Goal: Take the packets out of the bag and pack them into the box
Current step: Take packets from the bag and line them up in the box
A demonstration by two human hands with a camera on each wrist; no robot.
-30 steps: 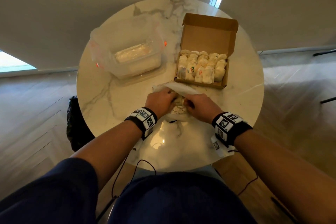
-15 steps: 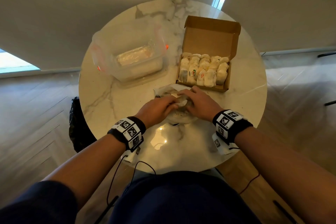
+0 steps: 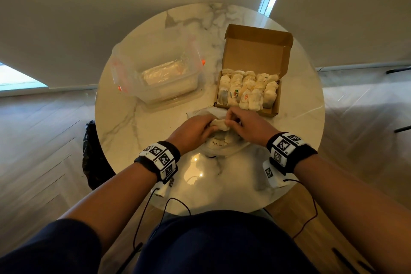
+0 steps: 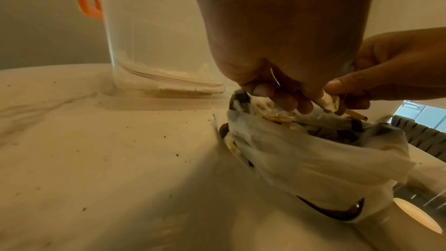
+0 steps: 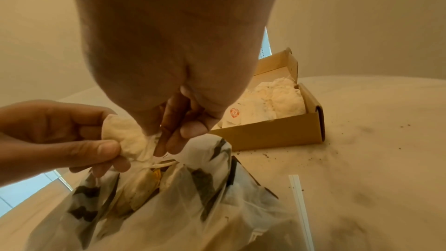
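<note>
- Fingers of the left hand [image 5: 60, 136] pinch a pale packet [image 5: 125, 138] above the bag [image 5: 169, 207]; right hand [image 3: 249, 127] pinches its strings
- Tangled strings could drag other packets out
- Beyond, the box [image 3: 270, 110] looks nearly full; squeezing could tear one

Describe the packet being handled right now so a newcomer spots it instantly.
On the round marble table, just in front of the open cardboard box, both hands meet above a translucent bag. The packet is the pale pouch pinched between them, the only one held in the air.
</note>
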